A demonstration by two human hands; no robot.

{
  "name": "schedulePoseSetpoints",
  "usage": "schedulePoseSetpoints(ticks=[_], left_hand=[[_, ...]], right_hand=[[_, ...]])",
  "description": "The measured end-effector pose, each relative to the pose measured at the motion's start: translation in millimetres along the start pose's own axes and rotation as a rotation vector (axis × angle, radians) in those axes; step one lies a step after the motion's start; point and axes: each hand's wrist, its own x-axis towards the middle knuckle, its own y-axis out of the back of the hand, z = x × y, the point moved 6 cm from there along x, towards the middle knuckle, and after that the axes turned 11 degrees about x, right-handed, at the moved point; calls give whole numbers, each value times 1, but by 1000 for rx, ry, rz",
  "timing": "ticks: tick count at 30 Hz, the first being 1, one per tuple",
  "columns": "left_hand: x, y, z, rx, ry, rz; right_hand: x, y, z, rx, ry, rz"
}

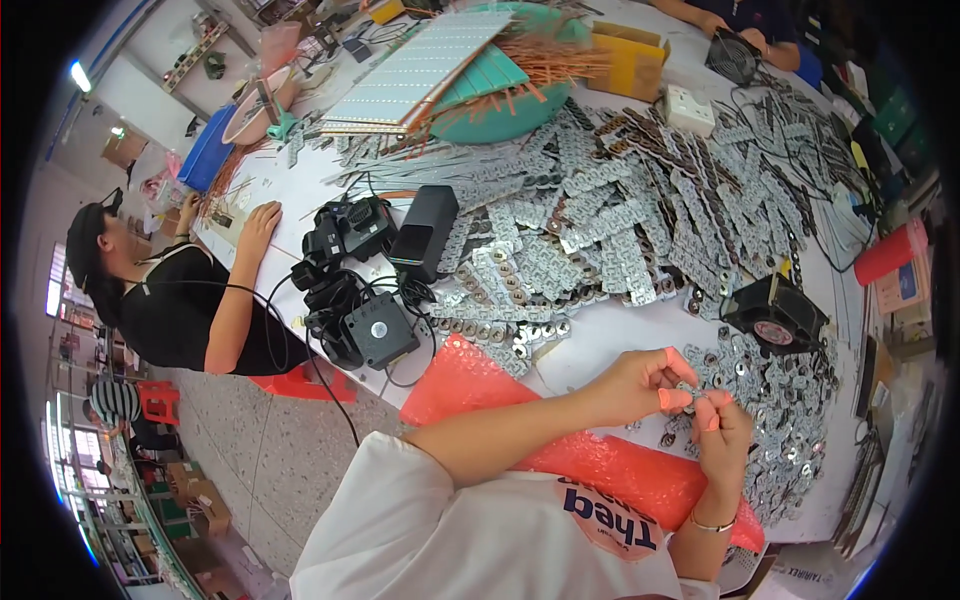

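Head view: left hand (632, 388) and right hand (728, 436) are pinching a small metallic piece (697, 392) between nearly closed fingertips (673, 400), best kept steady with light pressure.

Left hand (640, 388), right hand (727, 437), close, both pinching

**Twos, Ones, Heaps**

Two bare hands (638, 387) (726, 432) up front. Two black fans (773, 315) (735, 57). Two red stools (310, 387) (158, 402). At least three other people (165, 315) (762, 18) (115, 400). One little metal bit (697, 393). One bracelet (712, 526). One blue tray (208, 150). One pink tub (245, 122). One white socket box (689, 111). One red bubble sheet (465, 385). Metal strips (600, 225), far too many to count.
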Motion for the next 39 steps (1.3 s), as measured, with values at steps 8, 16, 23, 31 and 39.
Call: schedulePoseSetpoints(ticks=[8, 16, 23, 31, 39], left_hand=[[1, -3, 11, -262, -19, -99], [-2, 1, 28, 446, -434, 149], [-1, 0, 21, 462, -351, 204], [-6, 4, 30, 493, -445, 205], [-5, 1, 26, 531, -444, 269]], right_hand=[[6, -6, 14, 535, -242, 45], [4, 1, 2, 173, -27, 108], [4, 2, 0, 106, -3, 94], [7, -2, 0, 79, -40, 180], [4, 14, 9, -38, 9, 151]])
